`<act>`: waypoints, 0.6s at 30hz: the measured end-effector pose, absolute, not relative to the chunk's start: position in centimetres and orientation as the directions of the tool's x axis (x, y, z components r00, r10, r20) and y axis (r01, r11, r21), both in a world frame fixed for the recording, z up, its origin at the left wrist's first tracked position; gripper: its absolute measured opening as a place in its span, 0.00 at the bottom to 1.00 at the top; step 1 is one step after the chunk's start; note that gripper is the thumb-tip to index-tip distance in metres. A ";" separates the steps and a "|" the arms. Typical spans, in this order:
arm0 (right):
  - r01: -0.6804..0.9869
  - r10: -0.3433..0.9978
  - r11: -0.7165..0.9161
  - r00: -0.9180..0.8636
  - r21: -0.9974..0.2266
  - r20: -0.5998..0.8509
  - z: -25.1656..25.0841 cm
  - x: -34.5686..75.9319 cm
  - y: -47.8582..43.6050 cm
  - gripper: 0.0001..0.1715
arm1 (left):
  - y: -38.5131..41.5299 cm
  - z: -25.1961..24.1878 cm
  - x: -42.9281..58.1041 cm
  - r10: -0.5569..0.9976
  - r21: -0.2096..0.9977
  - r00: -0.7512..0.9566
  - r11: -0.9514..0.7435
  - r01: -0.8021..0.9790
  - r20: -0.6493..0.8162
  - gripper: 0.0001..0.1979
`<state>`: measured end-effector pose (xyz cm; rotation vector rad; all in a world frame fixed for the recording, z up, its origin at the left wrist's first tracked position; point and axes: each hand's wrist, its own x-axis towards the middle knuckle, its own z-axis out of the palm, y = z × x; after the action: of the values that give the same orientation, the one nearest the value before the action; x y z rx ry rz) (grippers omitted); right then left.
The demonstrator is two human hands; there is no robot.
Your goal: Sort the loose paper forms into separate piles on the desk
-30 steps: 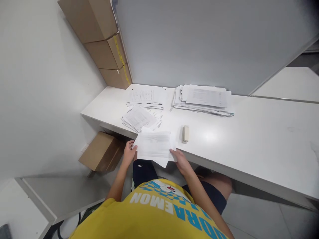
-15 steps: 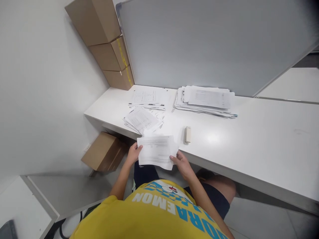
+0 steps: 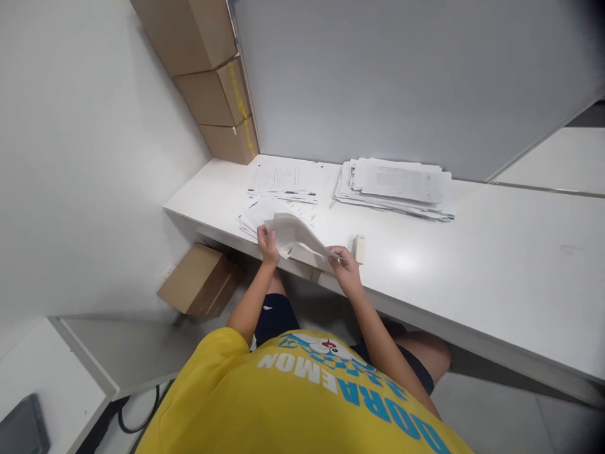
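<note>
Some sheets of paper (image 3: 293,231) are held bowed between my two hands over the desk's front edge. My left hand (image 3: 268,246) pinches their left end, thumb on top. At the right end, my right hand (image 3: 345,268) grips the sheets' corner between thumb and fingers. Just beyond lies a loose fanned pile of printed papers (image 3: 258,211), partly hidden by the held sheets. A flatter stack of printed papers (image 3: 281,178) lies behind it. Close to my right hand, a small cream-coloured stapler (image 3: 360,249) sits on the desk.
A tall stack of papers (image 3: 401,183) lies at the back of the white desk (image 3: 510,258), against a grey panel (image 3: 401,75). Cardboard boxes (image 3: 208,94) are piled at the back left. Another cardboard box (image 3: 191,277) is under the desk. A dark flat device (image 3: 26,425) is at lower left.
Both hands have moved forward and up with the sheets, from above my lap to the desk edge. The sheets have gone from lying nearly flat to curved and tilted.
</note>
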<state>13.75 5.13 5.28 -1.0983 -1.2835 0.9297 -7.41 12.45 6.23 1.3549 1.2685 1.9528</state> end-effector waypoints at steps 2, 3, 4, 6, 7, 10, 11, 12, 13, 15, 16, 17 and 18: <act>0.077 0.976 0.194 0.087 -0.978 0.201 4.4 13.3 5.6 0.18 | 12.7 5.6 -7.4 0.731 0.847 -0.456 -0.520 0.108 0.507 0.27; 0.091 0.983 0.159 0.080 -0.983 0.166 3.9 13.2 5.7 0.19 | 12.6 5.4 -7.5 0.730 0.843 -0.455 -0.530 0.095 0.510 0.27; 0.104 0.988 0.129 0.069 -0.986 0.136 3.4 13.2 5.9 0.21 | 12.6 5.2 -7.6 0.735 0.840 -0.443 -0.536 0.084 0.513 0.27; 0.113 0.993 0.094 0.065 -0.989 0.102 2.8 13.2 6.0 0.23 | 12.3 5.0 -7.8 0.753 0.840 -0.410 -0.538 0.068 0.515 0.26; 0.111 0.993 0.082 0.079 -0.990 0.092 2.6 13.2 6.0 0.24 | 12.1 4.8 -7.9 0.762 0.842 -0.394 -0.535 0.066 0.515 0.26; 0.108 0.991 0.058 0.117 -0.993 0.070 2.6 13.4 6.0 0.26 | 11.7 4.6 -7.8 0.765 0.852 -0.398 -0.515 0.095 0.506 0.25; 0.114 0.992 0.059 0.104 -0.992 0.071 2.8 13.5 6.1 0.26 | 11.6 4.6 -7.7 0.761 0.856 -0.414 -0.506 0.102 0.499 0.24; 0.122 0.994 0.066 0.081 -0.990 0.076 2.9 13.6 6.1 0.26 | 11.5 4.5 -7.5 0.758 0.861 -0.430 -0.499 0.102 0.491 0.23; 0.128 0.995 0.077 0.056 -0.989 0.084 3.1 13.7 6.2 0.26 | 11.5 4.6 -7.3 0.756 0.865 -0.444 -0.493 0.097 0.481 0.22; 0.129 0.994 0.090 0.042 -0.988 0.096 3.4 13.8 6.3 0.24 | 11.4 4.9 -6.9 0.747 0.870 -0.475 -0.486 0.085 0.464 0.21; 0.123 0.994 0.087 0.056 -0.989 0.094 3.5 13.9 6.3 0.24 | 11.4 5.1 -6.6 0.733 0.869 -0.498 -0.488 0.089 0.463 0.20; 0.114 0.993 0.079 0.078 -0.990 0.088 3.5 13.9 6.2 0.24 | 11.2 5.4 -6.4 0.714 0.865 -0.523 -0.492 0.099 0.466 0.19; 0.103 0.991 0.068 0.106 -0.992 0.079 3.6 13.9 5.9 0.24 | 10.9 5.7 -6.2 0.691 0.858 -0.544 -0.501 0.113 0.475 0.18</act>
<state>13.89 5.88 3.60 -1.2763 -1.2328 1.0248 -6.21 10.94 5.75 1.2245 1.2927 2.0993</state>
